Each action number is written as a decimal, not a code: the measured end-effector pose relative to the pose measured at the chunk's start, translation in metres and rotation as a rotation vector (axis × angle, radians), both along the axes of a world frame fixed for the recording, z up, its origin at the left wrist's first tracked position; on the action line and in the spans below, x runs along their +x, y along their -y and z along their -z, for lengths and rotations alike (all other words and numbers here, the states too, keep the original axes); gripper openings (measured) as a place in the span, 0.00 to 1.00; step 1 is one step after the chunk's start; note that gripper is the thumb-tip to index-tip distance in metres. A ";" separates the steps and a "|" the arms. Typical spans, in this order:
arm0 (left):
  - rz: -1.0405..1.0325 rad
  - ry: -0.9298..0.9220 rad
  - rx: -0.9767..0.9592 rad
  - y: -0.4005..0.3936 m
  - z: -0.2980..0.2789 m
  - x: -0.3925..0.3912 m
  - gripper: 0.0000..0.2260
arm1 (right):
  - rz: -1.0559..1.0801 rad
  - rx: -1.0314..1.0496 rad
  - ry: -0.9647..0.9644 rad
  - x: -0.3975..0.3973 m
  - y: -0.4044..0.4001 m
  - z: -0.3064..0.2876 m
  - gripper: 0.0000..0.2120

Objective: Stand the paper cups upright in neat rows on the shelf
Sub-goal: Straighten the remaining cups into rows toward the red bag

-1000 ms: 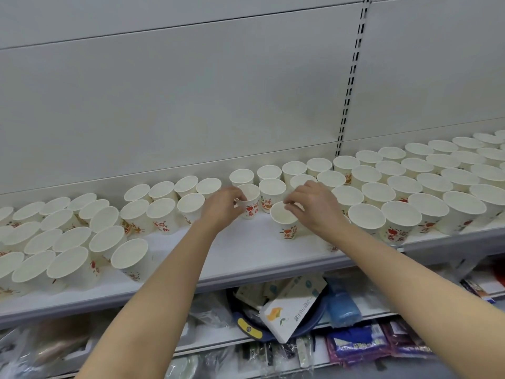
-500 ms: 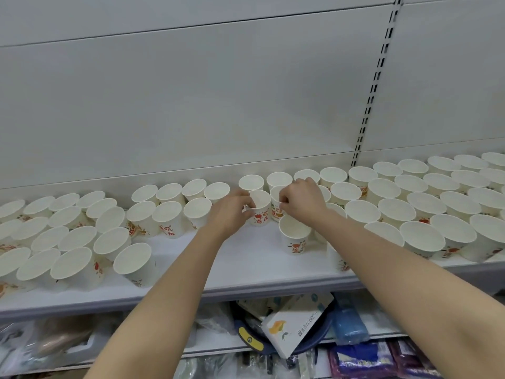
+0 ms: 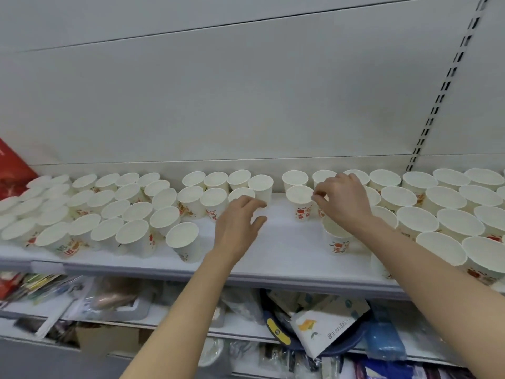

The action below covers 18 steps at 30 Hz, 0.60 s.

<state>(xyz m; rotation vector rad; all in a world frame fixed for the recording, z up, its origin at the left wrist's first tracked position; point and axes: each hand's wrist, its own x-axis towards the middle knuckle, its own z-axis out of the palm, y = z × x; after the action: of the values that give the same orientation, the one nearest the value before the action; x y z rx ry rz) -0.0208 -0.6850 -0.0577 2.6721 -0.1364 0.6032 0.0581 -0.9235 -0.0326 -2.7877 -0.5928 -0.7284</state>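
The right hand seems to pinch the rim of a white printed paper cup at mid-shelf; the left hand hovers relaxed, holding nothing. Slide the cup gently, keeping it upright and in line with neighbours

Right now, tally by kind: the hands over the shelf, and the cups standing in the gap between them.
Hands: 2 (left hand, right hand)
Paper cups between them: 2 (back cup, front cup)
Total: 4
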 end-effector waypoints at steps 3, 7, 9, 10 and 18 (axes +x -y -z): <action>-0.199 0.072 -0.065 -0.052 0.004 -0.038 0.07 | -0.058 0.100 0.078 -0.011 -0.023 0.000 0.06; -0.290 0.062 -0.062 -0.114 -0.002 -0.075 0.09 | -0.157 0.183 0.065 -0.030 -0.065 0.008 0.04; -0.241 -0.073 -0.001 -0.129 -0.006 -0.081 0.12 | -0.189 0.181 0.031 -0.033 -0.085 0.013 0.03; -0.219 -0.154 0.037 -0.133 -0.007 -0.082 0.12 | -0.181 0.190 0.004 -0.033 -0.093 0.015 0.03; -0.030 -0.201 -0.079 -0.150 -0.016 -0.077 0.03 | -0.129 0.164 -0.115 -0.021 -0.144 0.029 0.12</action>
<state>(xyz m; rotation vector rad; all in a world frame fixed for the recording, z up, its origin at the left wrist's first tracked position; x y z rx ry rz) -0.0982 -0.5350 -0.0415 2.6429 -0.0153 0.3386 0.0368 -0.7794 -0.0618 -2.5930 -0.6523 -0.5596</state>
